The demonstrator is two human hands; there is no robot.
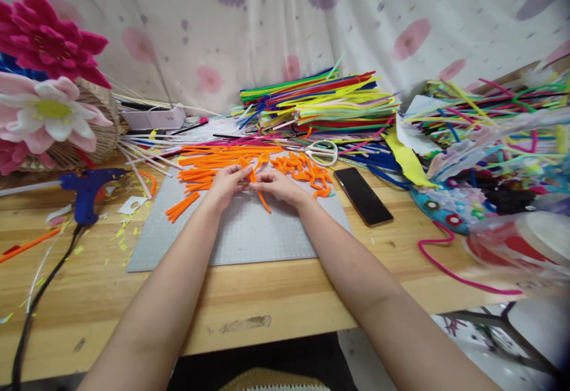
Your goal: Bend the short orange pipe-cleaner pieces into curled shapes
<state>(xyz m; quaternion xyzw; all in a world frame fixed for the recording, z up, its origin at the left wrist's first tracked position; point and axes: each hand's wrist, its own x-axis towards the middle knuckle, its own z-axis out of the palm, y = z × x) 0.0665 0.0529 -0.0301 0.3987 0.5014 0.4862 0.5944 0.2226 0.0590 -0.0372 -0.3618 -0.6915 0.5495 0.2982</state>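
Observation:
Both my hands meet over the grey cutting mat (pixel 262 239). Between them is an orange pipe cleaner (pixel 263 199), its tail hanging down toward the mat. My left hand (pixel 230 183) pinches it from one side, and the fingers of my right hand (pixel 278 185) close on it from the other. Straight orange pipe cleaners (pixel 182 205) lie in bunches left of and behind my left hand. Beyond my right hand is a heap of bent, twisted orange pieces (pixel 307 171). White-handled scissors (pixel 323 152) rest behind that heap.
A blue glue gun (pixel 86 192) with a black cord lies at left, near felt flowers (pixel 53 109). Multicoloured pipe cleaners (pixel 320 103) are stacked at the back. A phone (pixel 364 196) lies right of the mat. Farther right are a plastic tub (pixel 521 239) and a magenta pipe cleaner (pixel 463 278).

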